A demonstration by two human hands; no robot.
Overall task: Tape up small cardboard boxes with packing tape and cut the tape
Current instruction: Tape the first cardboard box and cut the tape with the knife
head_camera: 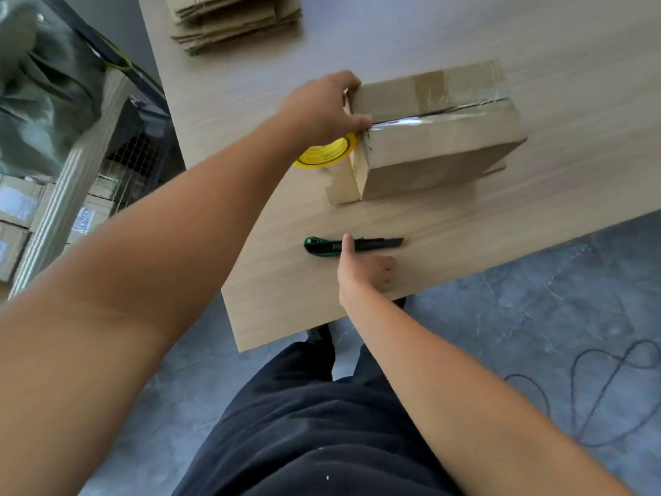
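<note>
Green knife (352, 246) under right grip (365, 268)

Hidden and cut-off parts

The left hand (323, 109) covers most of the yellow tape roll (331, 152); its label is too blurred to read. The stack of flat cardboard (232, 19) is cut by the top edge.

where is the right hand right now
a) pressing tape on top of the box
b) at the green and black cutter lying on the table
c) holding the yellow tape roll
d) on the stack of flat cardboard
b: the right hand reaches the cutter on the table, thumb across its handle.
</note>
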